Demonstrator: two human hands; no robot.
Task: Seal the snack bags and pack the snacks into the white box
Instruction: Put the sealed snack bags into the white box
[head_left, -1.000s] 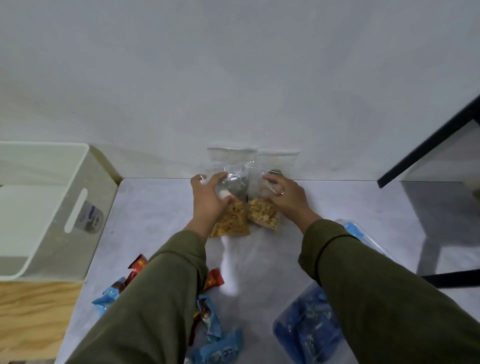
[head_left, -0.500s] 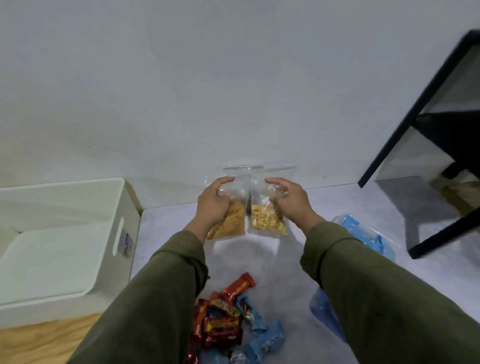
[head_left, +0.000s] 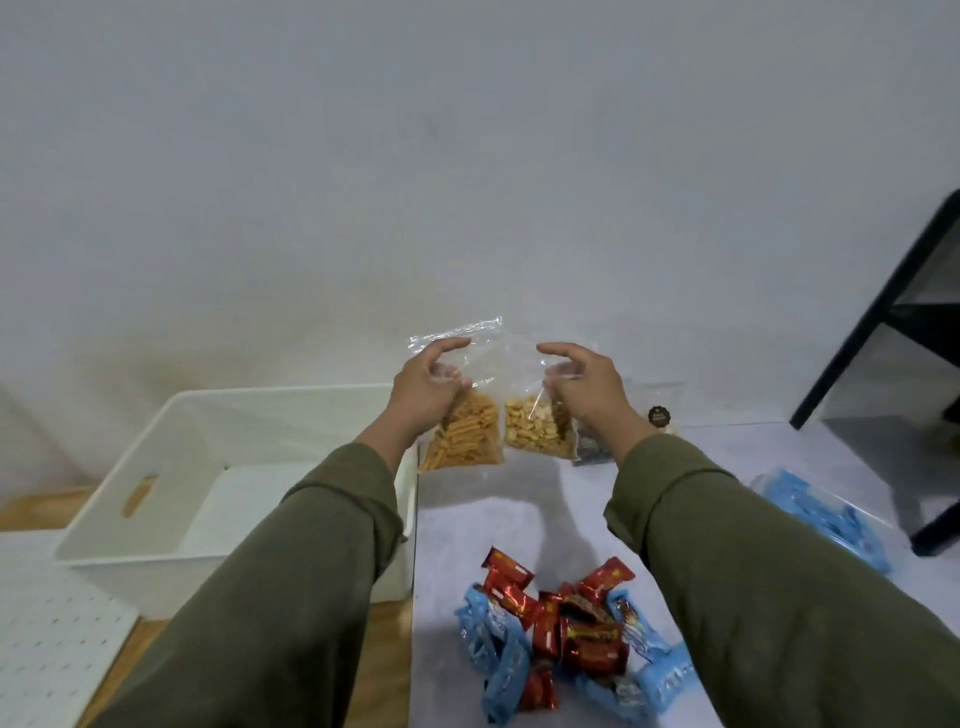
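Note:
My left hand (head_left: 426, 387) grips a clear bag of orange snack sticks (head_left: 465, 434) and holds it in the air, just right of the white box's rim. My right hand (head_left: 584, 387) grips a clear bag of peanuts (head_left: 530, 431) beside it, also lifted off the grey table (head_left: 467, 525). The two bags hang side by side, nearly touching. The white box (head_left: 171, 457) stands open at the left, and nothing shows inside it. Whether the bag tops are sealed I cannot tell.
A heap of red and blue wrapped snacks (head_left: 566, 629) lies on the table near me. A clear bag of blue packets (head_left: 826, 514) lies at the right. A small dark packet (head_left: 657, 418) stands by the wall. A black frame (head_left: 883, 332) rises at far right.
Both hands have lifted the two bags off the table and carried them left toward the white box. My view has swung left, bringing the box's inside into sight.

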